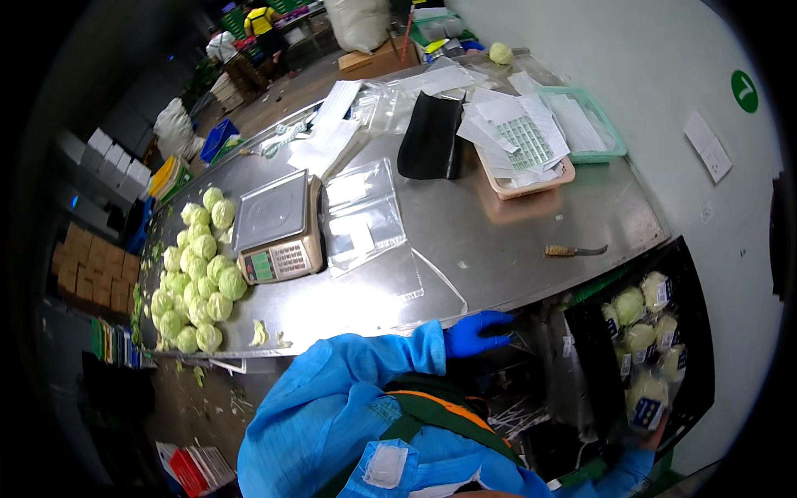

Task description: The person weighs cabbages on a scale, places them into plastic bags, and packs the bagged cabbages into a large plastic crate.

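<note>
My left hand (478, 334), in a blue glove, is held just past the front edge of the steel table (498, 249), fingers apart and holding nothing. My right hand (661, 429), at the lower right, grips a wrapped, labelled cabbage (647, 398) at the near end of a black crate (697, 373). Several more wrapped cabbages lie in that crate. A heap of bare cabbages (199, 267) covers the table's left end. Beside it stands a digital scale (280, 230) with nothing on its pan. Clear plastic bags (364, 211) lie right of the scale.
A curved knife (576, 251) with a wrapped handle lies near the table's right front edge. Farther back are a pink basket (529, 187) of papers and label sheets, a green basket (613, 140) and a black sheet (429, 137). A wall runs along the right. Two people stand far off.
</note>
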Motion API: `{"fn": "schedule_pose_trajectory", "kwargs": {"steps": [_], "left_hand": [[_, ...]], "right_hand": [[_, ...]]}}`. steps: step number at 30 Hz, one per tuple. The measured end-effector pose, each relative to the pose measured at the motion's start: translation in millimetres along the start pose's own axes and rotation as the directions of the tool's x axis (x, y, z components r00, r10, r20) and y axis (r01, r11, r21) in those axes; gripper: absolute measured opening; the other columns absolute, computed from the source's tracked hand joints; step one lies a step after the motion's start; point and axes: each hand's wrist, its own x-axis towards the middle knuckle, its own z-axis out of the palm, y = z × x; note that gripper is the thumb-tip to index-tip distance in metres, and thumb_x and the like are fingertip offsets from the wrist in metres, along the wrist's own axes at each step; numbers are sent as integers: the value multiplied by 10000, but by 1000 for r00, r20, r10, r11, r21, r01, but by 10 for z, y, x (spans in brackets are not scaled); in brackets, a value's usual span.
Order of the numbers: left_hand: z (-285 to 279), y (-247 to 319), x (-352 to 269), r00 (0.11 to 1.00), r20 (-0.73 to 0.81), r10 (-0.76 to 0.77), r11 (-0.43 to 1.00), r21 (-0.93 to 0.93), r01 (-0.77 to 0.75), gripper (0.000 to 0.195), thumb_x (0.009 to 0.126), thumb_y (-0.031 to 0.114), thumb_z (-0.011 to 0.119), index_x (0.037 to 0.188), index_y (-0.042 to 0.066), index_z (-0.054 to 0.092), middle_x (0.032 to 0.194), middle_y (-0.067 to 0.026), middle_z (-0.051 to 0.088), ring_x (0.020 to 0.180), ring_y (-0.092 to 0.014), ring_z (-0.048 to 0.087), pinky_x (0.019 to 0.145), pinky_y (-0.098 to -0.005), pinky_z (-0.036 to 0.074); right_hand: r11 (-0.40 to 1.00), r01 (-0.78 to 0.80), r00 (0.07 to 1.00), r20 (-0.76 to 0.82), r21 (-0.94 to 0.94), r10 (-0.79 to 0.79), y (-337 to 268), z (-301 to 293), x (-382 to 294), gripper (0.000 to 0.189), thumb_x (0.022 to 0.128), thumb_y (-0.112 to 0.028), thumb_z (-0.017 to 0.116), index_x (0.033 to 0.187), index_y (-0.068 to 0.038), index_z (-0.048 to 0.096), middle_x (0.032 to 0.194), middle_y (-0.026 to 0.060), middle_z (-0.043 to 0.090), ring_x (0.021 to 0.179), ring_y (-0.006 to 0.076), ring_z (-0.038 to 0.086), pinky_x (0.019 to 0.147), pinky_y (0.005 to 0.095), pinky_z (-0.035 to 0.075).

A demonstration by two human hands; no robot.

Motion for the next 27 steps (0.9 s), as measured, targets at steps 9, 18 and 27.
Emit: {"fn": "schedule_pose_trajectory", "kwargs": {"steps": [9,18,27], "left_hand": [[221,-276,167,989,-40,-143,990,-13,142,462,874,251,673,1268,36,563,1234,-175,592,1139,-282,573,988,-369,441],[-304,-628,-286,945,-275,-175,983,-3,182,453,863,247,674,1260,55,568,1183,-173,608,1085,-289,597,937,-374,477],[-2200,-1516,-2099,454,-767,-452,892,-392,225,372,889,217,652,1222,57,608,1096,-122,667,956,-191,637,894,-317,498]], "right_hand": [[896,79,995,-17,-436,-96,724,148,-192,530,923,-347,548,1328,-23,439,1327,158,469,1185,296,496,959,425,447],[704,115,978,-43,-701,-203,533,-35,121,438,939,-289,535,1276,-12,507,1264,151,535,1131,285,543,931,389,468],[675,412,749,-195,-612,-634,-1381,884,776,359,955,-231,522,1225,0,575,1200,144,600,1077,274,589,903,354,489]]}}
